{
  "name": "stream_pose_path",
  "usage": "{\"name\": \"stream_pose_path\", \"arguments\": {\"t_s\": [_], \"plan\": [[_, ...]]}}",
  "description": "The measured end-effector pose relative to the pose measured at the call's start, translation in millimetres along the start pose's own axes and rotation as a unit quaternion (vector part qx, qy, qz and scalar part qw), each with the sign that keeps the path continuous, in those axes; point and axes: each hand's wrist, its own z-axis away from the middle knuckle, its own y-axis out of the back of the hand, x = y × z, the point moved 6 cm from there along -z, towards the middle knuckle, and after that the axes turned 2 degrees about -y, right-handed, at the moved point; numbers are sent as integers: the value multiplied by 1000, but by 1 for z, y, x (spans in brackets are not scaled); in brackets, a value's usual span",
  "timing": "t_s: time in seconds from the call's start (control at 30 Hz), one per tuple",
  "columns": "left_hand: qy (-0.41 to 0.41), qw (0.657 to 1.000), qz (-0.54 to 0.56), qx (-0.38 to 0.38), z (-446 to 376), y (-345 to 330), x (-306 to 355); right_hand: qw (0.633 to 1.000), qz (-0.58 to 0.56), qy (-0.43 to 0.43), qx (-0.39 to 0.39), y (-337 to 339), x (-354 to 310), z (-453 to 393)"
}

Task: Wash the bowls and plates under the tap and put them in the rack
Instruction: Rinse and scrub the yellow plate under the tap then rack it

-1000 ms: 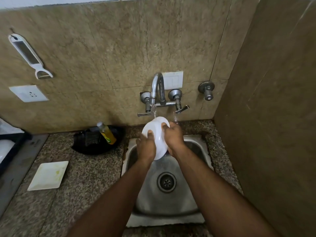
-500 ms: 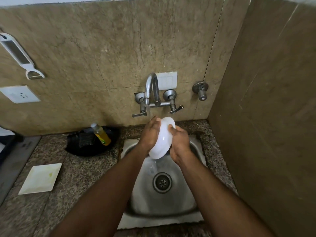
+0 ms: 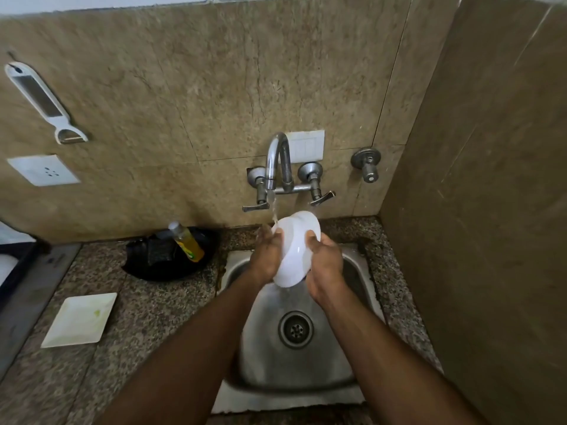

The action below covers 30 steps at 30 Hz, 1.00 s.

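Both hands are holding a white bowl above the far half of the steel sink, directly under the tap. The bowl is tilting on edge, its outer wall facing the camera. A thin stream of water is falling from the spout and striking the bowl's far left rim.

The left hand is gripping the bowl's left side, with its fingers curling round the rim. The right hand is gripping the right side, with its thumb pressing on the outer wall; its other fingers are lying behind the bowl and are not showing.

The drain is sitting exposed in the sink floor, near of the bowl. The sink's right rim is running close to the side wall, leaving only a narrow strip of table there. Left of the sink, the granite table is offering wider room. A white square plate is lying flat on it, well apart from the sink's left edge. A black pan is sitting at the far edge against the back wall, with a yellow soap bottle leaning in it. A peeler and a socket are hanging on the back wall at far left.
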Motion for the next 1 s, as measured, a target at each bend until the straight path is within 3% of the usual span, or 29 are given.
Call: {"name": "stream_pose_path", "arguments": {"t_s": [0.07,0.13,0.27,0.33,0.47,0.53,0.6,0.67,0.73,0.8,0.87,0.9,0.93,1.0], "plan": [[26,995,94,20,-17,-2,-15,997,55,47,-8,-7,-9,4],[61,982,178,22,26,-5,13,981,159,111,-13,-13,-18,3],[118,935,331,-49,62,-21,19,850,449,265,-77,-27,-20,7],[115,934,335,-47,60,-10,17,809,496,294,-113,-27,-15,10],[116,939,324,-21,49,22,10,790,501,320,-150,-19,-15,17],[125,935,330,-29,43,32,8,727,560,361,-166,-19,-14,22],[133,931,339,-36,41,37,11,630,633,404,-194,-21,-8,31],[138,932,333,-38,44,36,15,557,681,426,-211,-21,-4,35],[154,939,305,-44,48,33,13,498,719,440,-203,-20,-4,36],[170,945,275,-48,50,31,7,465,743,444,-189,-16,-7,32],[159,947,277,-35,51,31,2,478,747,421,-190,-9,-9,27],[143,948,284,-23,52,31,0,519,731,396,-199,-4,-11,24],[123,948,291,-13,51,31,-4,580,700,362,-207,-2,-16,24],[83,953,293,-2,53,32,-10,738,581,277,-203,3,-29,17]]}}
